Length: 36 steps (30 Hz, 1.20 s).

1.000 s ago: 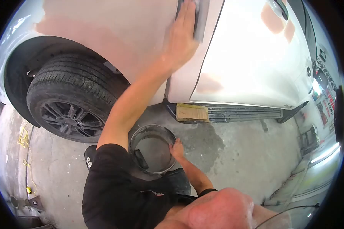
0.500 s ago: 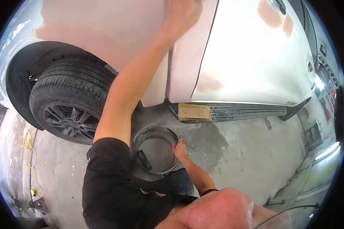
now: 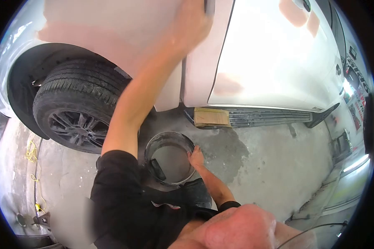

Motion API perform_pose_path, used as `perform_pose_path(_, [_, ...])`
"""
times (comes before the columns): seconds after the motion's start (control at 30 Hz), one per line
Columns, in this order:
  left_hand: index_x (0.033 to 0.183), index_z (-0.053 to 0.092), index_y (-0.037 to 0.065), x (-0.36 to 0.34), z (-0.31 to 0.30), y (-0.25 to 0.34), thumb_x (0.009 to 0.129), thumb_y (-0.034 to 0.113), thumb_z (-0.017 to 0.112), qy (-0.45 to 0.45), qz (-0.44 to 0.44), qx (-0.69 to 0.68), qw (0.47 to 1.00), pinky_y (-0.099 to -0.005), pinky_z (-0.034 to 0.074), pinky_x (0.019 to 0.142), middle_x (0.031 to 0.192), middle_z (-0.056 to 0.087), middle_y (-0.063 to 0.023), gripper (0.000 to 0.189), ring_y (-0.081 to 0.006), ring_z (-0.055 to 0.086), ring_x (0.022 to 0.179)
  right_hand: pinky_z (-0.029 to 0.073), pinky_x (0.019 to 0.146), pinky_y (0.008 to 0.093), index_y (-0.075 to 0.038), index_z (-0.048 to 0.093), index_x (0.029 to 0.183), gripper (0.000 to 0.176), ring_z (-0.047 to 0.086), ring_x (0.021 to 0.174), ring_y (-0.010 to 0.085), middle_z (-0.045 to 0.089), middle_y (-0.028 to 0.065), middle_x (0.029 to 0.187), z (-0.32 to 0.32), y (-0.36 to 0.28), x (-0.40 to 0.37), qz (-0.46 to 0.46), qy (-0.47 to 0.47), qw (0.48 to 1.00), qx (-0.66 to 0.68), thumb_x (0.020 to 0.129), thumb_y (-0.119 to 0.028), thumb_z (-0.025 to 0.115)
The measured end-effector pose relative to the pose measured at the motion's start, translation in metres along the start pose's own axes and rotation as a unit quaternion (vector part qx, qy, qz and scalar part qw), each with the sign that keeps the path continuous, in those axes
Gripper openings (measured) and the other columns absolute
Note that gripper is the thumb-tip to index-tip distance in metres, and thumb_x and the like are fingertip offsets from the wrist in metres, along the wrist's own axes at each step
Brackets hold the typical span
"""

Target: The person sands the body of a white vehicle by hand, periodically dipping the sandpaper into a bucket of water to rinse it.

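My left hand (image 3: 194,25) is pressed against the white and pinkish body panel (image 3: 112,25) of a vehicle. It is closed on what looks like a grey sanding block (image 3: 210,7), cut off by the top edge of the view and smeared by motion. Low down, my right hand (image 3: 196,157) grips the right rim of a dark round bucket (image 3: 190,143). Cloudy grey water (image 3: 176,162) fills part of the bucket, and a black block (image 3: 157,169) leans inside it at the left.
A black tyre (image 3: 77,89) stands left of my left arm. Along the sill runs a side step (image 3: 270,116) with a piece of cardboard (image 3: 212,118) on it. A wet patch (image 3: 230,153) darkens the concrete floor. A yellow cord (image 3: 31,153) lies at far left.
My left hand has shifted a little down and left along the panel with the grey block. My right hand stays on the bucket's rim.
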<state>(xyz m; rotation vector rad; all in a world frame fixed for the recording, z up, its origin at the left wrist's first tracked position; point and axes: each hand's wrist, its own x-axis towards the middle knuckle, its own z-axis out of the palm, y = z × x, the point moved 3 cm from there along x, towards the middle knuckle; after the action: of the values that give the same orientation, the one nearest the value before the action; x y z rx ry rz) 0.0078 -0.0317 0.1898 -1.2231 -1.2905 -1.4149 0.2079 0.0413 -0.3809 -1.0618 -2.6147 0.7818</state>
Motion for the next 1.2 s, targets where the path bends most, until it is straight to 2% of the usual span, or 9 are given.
perform_pose_path(0.1, [0.153, 0.032, -0.009, -0.012, 0.004, -0.006, 0.094, -0.009, 0.046, 0.119, 0.158, 0.033, 0.980, -0.0437, 0.050, 0.105, 0.136, 0.056, -0.0340, 0.061, -0.0437, 0.063, 0.118, 0.054, 0.088, 0.0534, 0.006, 0.048, 0.124, 0.053, 0.065, 0.102, 0.0505, 0.063, 0.0330, 0.113, 0.009, 0.004, 0.004, -0.012, 0.021, 1.000, 0.000, 0.089, -0.025, 0.073])
perform_pose_path(0.2, [0.154, 0.032, -0.008, 0.051, -0.011, 0.019, 0.093, -0.012, 0.044, -0.048, -0.157, -0.056, 0.985, -0.0400, 0.048, 0.108, 0.141, 0.053, -0.0341, 0.062, -0.0428, 0.060, 0.125, 0.055, 0.087, 0.0537, 0.005, 0.048, 0.123, 0.052, 0.065, 0.100, 0.0507, 0.063, 0.0324, 0.112, 0.000, 0.002, 0.000, -0.009, 0.010, 1.000, 0.005, 0.089, -0.025, 0.073])
perform_pose_path(0.4, [0.154, 0.035, -0.007, -0.076, 0.011, -0.017, 0.095, -0.013, 0.040, 0.063, 0.028, -0.037, 0.997, -0.0413, 0.033, 0.120, 0.149, 0.047, -0.0320, 0.059, -0.0390, 0.046, 0.142, 0.055, 0.084, 0.0551, 0.003, 0.047, 0.122, 0.052, 0.065, 0.100, 0.0520, 0.063, 0.0330, 0.111, 0.012, 0.008, 0.003, -0.001, 0.027, 1.000, 0.003, 0.088, -0.025, 0.074])
perform_pose_path(0.63, [0.157, 0.028, -0.006, -0.025, 0.001, 0.008, 0.097, -0.011, 0.043, -0.042, -0.162, -0.123, 0.978, -0.0438, 0.028, 0.123, 0.156, 0.041, -0.0288, 0.062, -0.0384, 0.039, 0.146, 0.057, 0.079, 0.0538, 0.005, 0.047, 0.121, 0.049, 0.067, 0.097, 0.0487, 0.062, 0.0319, 0.112, 0.003, 0.003, 0.006, -0.015, 0.023, 1.000, 0.009, 0.090, -0.021, 0.072])
perform_pose_path(0.73, [0.155, 0.022, -0.013, -0.079, 0.003, -0.005, 0.100, 0.004, 0.051, -0.059, -0.044, -0.069, 0.995, -0.0484, 0.022, 0.125, 0.159, 0.028, -0.0351, 0.065, -0.0433, 0.029, 0.150, 0.056, 0.082, 0.0548, 0.003, 0.048, 0.121, 0.049, 0.066, 0.099, 0.0499, 0.062, 0.0328, 0.114, 0.010, 0.007, 0.001, 0.012, 0.025, 1.000, 0.012, 0.088, -0.022, 0.074])
perform_pose_path(0.8, [0.146, 0.042, -0.008, -0.148, 0.017, -0.034, 0.104, 0.009, 0.049, 0.054, 0.010, -0.034, 0.998, -0.0412, 0.042, 0.089, 0.116, 0.057, -0.0241, 0.046, -0.0312, 0.053, 0.104, 0.056, 0.083, 0.0542, 0.002, 0.048, 0.122, 0.049, 0.066, 0.100, 0.0495, 0.062, 0.0321, 0.115, 0.015, 0.002, 0.004, 0.025, 0.019, 0.999, 0.010, 0.089, -0.023, 0.073])
perform_pose_path(0.93, [0.132, 0.057, -0.008, -0.118, 0.005, -0.012, 0.109, 0.018, 0.046, 0.035, -0.061, -0.053, 0.996, -0.0343, 0.046, 0.065, 0.075, 0.060, -0.0098, 0.037, -0.0176, 0.054, 0.073, 0.058, 0.082, 0.0514, 0.002, 0.047, 0.124, 0.049, 0.067, 0.100, 0.0467, 0.061, 0.0289, 0.117, 0.003, 0.007, 0.001, 0.029, -0.011, 1.000, -0.004, 0.090, -0.024, 0.072])
perform_pose_path(1.07, [0.152, 0.038, -0.007, -0.089, 0.008, -0.023, 0.103, 0.003, 0.049, -0.046, -0.126, -0.051, 0.990, -0.0433, 0.045, 0.108, 0.145, 0.052, -0.0304, 0.051, -0.0421, 0.056, 0.131, 0.057, 0.084, 0.0514, 0.001, 0.047, 0.127, 0.051, 0.068, 0.101, 0.0457, 0.060, 0.0290, 0.119, 0.011, 0.011, 0.008, 0.032, -0.005, 0.999, 0.015, 0.090, -0.025, 0.072])
perform_pose_path(1.2, [0.091, 0.057, -0.004, -0.192, 0.001, -0.052, 0.109, 0.022, 0.049, -0.020, -0.102, 0.020, 0.994, -0.0370, 0.039, 0.058, 0.070, 0.048, -0.0033, 0.034, -0.0157, 0.044, 0.066, 0.055, 0.086, 0.0536, 0.000, 0.049, 0.129, 0.048, 0.066, 0.103, 0.0469, 0.063, 0.0296, 0.115, 0.011, 0.010, 0.004, 0.053, 0.019, 0.997, 0.047, 0.092, -0.022, 0.071])
